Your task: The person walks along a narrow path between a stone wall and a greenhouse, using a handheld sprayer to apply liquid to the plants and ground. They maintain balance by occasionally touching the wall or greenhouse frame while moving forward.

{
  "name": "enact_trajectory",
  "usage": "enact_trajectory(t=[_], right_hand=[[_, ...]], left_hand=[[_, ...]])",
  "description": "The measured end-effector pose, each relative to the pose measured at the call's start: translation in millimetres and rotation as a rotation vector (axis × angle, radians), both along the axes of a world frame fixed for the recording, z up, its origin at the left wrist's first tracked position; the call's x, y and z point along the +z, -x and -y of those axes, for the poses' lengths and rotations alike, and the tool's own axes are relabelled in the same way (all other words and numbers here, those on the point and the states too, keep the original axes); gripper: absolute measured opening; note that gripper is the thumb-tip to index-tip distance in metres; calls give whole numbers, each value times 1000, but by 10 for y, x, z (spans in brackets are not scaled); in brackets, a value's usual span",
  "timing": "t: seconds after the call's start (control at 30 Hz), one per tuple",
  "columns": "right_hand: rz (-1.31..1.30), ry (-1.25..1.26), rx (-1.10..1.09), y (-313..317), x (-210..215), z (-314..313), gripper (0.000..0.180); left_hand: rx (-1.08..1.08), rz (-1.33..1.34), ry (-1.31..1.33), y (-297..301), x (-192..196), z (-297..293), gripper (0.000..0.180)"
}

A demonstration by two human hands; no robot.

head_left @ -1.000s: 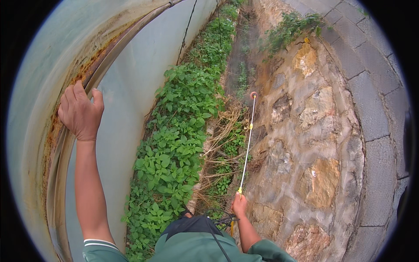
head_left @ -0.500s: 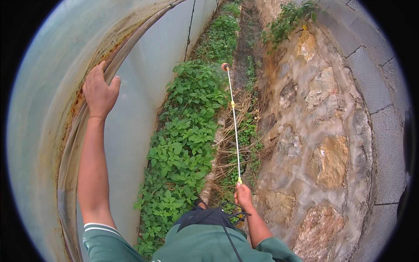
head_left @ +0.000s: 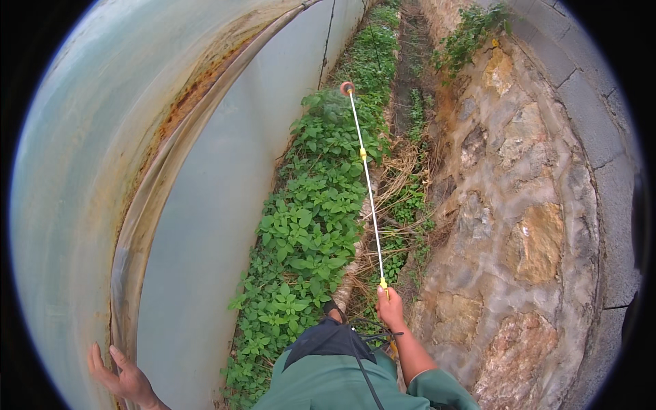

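My right hand grips the near end of a long thin white spray wand with yellow fittings. The wand reaches forward and slightly left, and its red-tipped nozzle hangs over a strip of leafy green weeds, where a faint mist shows. My left hand is low at the left with fingers spread, resting against the translucent plastic wall of a curved tunnel. It holds nothing.
A rough stone wall rises on the right. Dry straw and a narrow dirt path run between weeds and stone. A rusty metal rail curves along the plastic sheeting. A black strap crosses my green top.
The wand has swung from the stone side leftward over the weeds. My left hand has dropped from high on the rusty rail to low on the plastic wall.
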State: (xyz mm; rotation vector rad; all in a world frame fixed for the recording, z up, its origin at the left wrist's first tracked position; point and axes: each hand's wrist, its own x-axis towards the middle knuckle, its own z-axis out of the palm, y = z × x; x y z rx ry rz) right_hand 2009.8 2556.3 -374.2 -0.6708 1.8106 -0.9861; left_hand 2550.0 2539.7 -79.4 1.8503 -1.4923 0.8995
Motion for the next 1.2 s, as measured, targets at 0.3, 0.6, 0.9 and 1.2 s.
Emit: enact_trajectory(t=[0.3,0.6,0.9,1.2], right_hand=[[-208,42,133,-455,-125,-159,34],[-216,-166,39,-606,-193,-1005,39],[-46,78,44,-695,14,-703,32],[-74,-148,-84,-763,-455,-1454,38]], left_hand=[[104,63,-17,-544,-286,-49,17],[76,141,69,-456,-232,1,15],[128,157,81,-447,-239,13,15],[91,127,77,-434,-269,-7,15]])
